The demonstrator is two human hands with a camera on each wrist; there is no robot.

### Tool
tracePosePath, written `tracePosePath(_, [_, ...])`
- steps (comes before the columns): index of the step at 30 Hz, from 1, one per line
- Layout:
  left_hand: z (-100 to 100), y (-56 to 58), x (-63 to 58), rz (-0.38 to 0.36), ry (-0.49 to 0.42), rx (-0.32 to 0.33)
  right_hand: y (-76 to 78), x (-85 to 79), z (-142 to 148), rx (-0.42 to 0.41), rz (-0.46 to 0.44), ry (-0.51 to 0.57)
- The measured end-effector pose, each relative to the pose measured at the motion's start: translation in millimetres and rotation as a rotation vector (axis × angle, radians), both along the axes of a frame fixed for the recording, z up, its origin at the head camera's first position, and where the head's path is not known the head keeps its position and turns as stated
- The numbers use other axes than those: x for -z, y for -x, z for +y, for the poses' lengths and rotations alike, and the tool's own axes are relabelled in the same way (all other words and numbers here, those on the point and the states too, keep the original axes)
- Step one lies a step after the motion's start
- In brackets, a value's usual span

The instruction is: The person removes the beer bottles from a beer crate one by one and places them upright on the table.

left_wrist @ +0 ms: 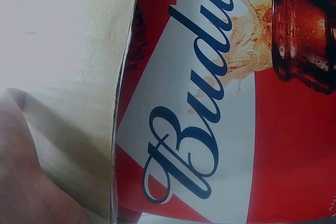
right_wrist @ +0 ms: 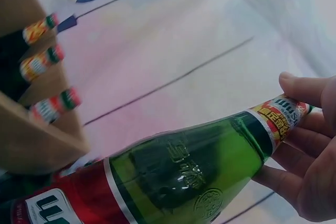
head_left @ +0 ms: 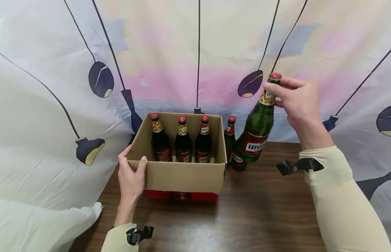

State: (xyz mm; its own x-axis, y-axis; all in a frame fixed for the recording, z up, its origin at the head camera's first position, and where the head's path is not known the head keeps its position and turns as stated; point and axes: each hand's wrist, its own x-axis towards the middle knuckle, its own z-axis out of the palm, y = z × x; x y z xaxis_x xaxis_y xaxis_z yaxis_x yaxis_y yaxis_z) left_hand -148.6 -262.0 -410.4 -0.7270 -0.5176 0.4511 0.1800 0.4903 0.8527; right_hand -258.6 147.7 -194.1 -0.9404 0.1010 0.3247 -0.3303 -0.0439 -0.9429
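A green beer bottle [head_left: 258, 129] with a red cap and red label hangs tilted in the air, right of the box. My right hand [head_left: 297, 99] pinches it by the neck, thumb and fingers round the patterned neck label [right_wrist: 278, 116]. My left hand [head_left: 132, 173] grips the near left corner of an open cardboard box [head_left: 182, 175], thumb over the front flap. Inside the box stand three capped bottles [head_left: 184, 140] in a row. Red printing with a Budweiser logo [left_wrist: 194, 103] covers the box's lower front in the left wrist view.
Two more bottles [head_left: 230, 136] stand on the brown wooden table [head_left: 267, 206] against the box's right side, partly hidden by the held bottle. A patterned curtain [head_left: 170, 70] with printed lamps hangs behind the table and along both sides.
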Motion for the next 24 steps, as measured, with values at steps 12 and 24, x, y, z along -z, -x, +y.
tracePosePath(12, [2,-0.4,1.3,-0.006,0.004,-0.002,7.1,88.8,32,0.106,-0.221,-0.303])
tracePosePath(24, [1,-0.3,0.7,0.001,0.006,-0.003,17.3,137.7,48,0.118,-0.31,-0.377])
